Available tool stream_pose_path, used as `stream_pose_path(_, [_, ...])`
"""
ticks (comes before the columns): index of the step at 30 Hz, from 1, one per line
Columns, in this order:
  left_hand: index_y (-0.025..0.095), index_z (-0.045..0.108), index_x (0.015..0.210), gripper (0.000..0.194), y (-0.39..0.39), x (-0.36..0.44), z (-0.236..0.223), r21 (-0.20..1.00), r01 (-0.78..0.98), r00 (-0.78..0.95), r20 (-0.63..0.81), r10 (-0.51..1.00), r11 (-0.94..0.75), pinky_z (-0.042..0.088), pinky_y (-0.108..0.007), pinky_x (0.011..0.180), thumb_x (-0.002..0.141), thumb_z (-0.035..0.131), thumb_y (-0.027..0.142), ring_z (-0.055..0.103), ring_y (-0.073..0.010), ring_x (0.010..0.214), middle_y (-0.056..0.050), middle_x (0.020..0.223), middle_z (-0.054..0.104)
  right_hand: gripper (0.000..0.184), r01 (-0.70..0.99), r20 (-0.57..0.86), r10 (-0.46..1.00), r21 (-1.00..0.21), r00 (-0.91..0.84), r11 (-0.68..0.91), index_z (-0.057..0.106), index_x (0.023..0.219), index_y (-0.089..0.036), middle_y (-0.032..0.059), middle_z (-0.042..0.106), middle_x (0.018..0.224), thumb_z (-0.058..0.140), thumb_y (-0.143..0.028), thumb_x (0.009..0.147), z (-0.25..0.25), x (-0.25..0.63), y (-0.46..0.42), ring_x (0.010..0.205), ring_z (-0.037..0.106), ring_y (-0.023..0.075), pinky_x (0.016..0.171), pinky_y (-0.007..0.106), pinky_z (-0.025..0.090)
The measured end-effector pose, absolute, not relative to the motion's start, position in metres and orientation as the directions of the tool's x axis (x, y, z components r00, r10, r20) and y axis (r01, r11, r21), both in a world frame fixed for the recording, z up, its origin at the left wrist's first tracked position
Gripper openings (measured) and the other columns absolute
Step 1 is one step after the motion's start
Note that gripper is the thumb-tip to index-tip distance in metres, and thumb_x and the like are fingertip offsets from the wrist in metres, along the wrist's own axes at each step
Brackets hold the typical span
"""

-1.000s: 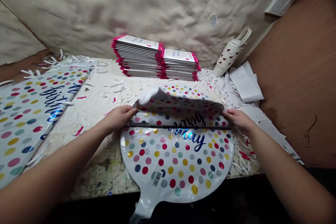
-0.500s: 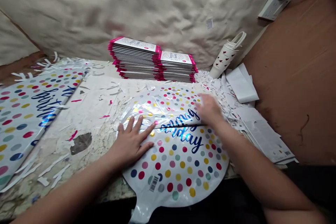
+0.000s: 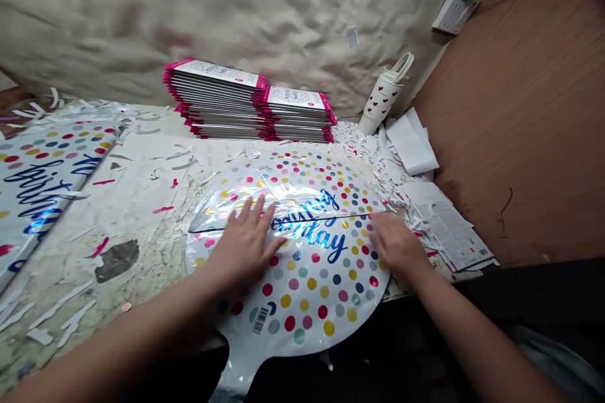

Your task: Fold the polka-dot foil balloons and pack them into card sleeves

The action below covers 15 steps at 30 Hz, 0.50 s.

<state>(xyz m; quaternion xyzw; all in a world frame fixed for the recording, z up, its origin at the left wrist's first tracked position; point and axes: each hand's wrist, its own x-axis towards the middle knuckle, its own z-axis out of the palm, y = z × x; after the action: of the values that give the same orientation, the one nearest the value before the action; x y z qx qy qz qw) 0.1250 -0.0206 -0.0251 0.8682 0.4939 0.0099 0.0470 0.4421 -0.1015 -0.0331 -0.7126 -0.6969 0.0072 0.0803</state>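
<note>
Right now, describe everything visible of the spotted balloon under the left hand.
The balloon is flat, white and shiny like foil, with multicoloured dots, blue lettering and a barcode near its neck. A dark line crosses it, breaking the lettering. It lies on the worktable, near side and neck jutting past the edge. The left hand rests spread on it; the blurred right hand is at the line's right end.

The dotted flap, lifted 1 second ago, lies flat; left hand shifted inward, right hand back near the edge.
</note>
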Motion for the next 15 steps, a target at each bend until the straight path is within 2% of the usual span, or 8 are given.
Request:
stream_pose_path(2, [0.011,0.021,0.142,0.077,-0.026,0.148,-0.026,0.14,0.83,0.55,-0.048,0.834,-0.539,0.017,-0.052,0.106,0.084,0.028,0.062,0.008,-0.0354,0.136,-0.017,0.149,0.015,0.051,0.987,0.074,0.997,-0.152,-0.038,0.049,0.044,0.132,-0.027,0.0107,0.049,0.131,0.043,-0.047,0.086,-0.036,0.422,-0.105,0.126,0.039,0.0303,0.106,0.044,0.028])
stream_pose_path(4, [0.011,0.023,0.142,0.083,-0.031,0.164,-0.03,0.161,0.828,0.555,-0.095,0.826,-0.537,0.017,-0.056,0.104,0.08,0.031,0.066,0.009,-0.0393,0.135,-0.017,0.148,0.016,0.058,0.977,0.068,0.995,-0.205,0.077,-0.061,0.043,0.132,-0.028,0.0132,0.049,0.13,0.043,-0.056,0.082,-0.038,0.409,-0.095,0.124,0.039,0.0359,0.101,0.052,0.031])
stream_pose_path(7, [0.013,0.025,0.141,0.088,-0.035,0.171,-0.035,0.164,0.838,0.54,-0.116,0.834,-0.52,0.013,-0.062,0.102,0.076,0.031,0.072,0.007,-0.0429,0.134,-0.018,0.148,0.016,0.074,0.728,-0.031,0.928,-0.61,0.372,-0.312,0.038,0.135,-0.02,0.0176,0.046,0.132,0.052,-0.06,0.075,-0.032,0.411,-0.063,0.124,0.038,0.0386,0.098,0.059,0.031])
stream_pose_path(9, [0.011,0.023,0.142,0.092,-0.036,0.17,-0.036,0.184,0.842,0.53,-0.104,0.842,-0.508,0.011,-0.064,0.102,0.074,0.03,0.074,0.006,-0.0435,0.134,-0.017,0.148,0.015,0.081,0.456,-0.121,0.878,-0.817,0.463,-0.353,0.028,0.14,-0.016,0.0174,0.04,0.137,0.05,-0.059,0.075,-0.018,0.41,-0.042,0.124,0.04,0.0331,0.099,0.053,0.035])
stream_pose_path(11, [0.012,0.024,0.141,0.094,-0.036,0.168,-0.035,0.22,0.837,0.527,-0.085,0.845,-0.5,0.01,-0.065,0.101,0.072,0.032,0.076,0.007,-0.0446,0.133,-0.016,0.148,0.017,0.076,0.37,-0.044,0.887,-0.898,0.46,-0.237,0.012,0.143,-0.015,0.0131,0.03,0.144,0.036,-0.055,0.084,0.004,0.39,-0.029,0.129,0.035,0.0242,0.102,0.043,0.035])
stream_pose_path(13, [0.019,0.032,0.139,0.093,-0.037,0.169,-0.035,0.282,0.827,0.519,-0.052,0.853,-0.486,0.01,-0.066,0.1,0.067,0.041,0.076,0.011,-0.045,0.133,-0.013,0.147,0.022,0.07,0.421,0.15,0.927,-0.907,0.344,-0.009,0.003,0.144,-0.018,0.0058,0.016,0.15,0.03,-0.05,0.088,0.028,0.348,-0.022,0.136,0.02,0.0186,0.108,0.04,0.025])
stream_pose_path(14, [0.022,0.037,0.137,0.089,-0.038,0.17,-0.035,0.319,0.833,0.484,-0.026,0.875,-0.451,0.012,-0.064,0.101,0.065,0.044,0.075,0.015,-0.0437,0.132,-0.011,0.146,0.027,0.072,0.469,0.25,0.947,-0.874,0.202,0.131,0.004,0.144,-0.019,0.0036,0.011,0.151,0.035,-0.049,0.087,0.037,0.32,-0.02,0.138,0.012,0.0195,0.11,0.043,0.018])
stream_pose_path(15, [0.023,0.043,0.133,0.084,-0.039,0.171,-0.035,0.366,0.856,0.389,0.005,0.921,-0.364,0.016,-0.059,0.103,0.065,0.046,0.073,0.021,-0.0404,0.132,-0.009,0.144,0.033,0.072,0.532,0.268,0.963,-0.817,0.007,0.223,0.008,0.144,-0.02,0.0024,0.007,0.151,0.039,-0.048,0.085,0.044,0.29,-0.019,0.138,0.005,0.0209,0.111,0.046,0.011])
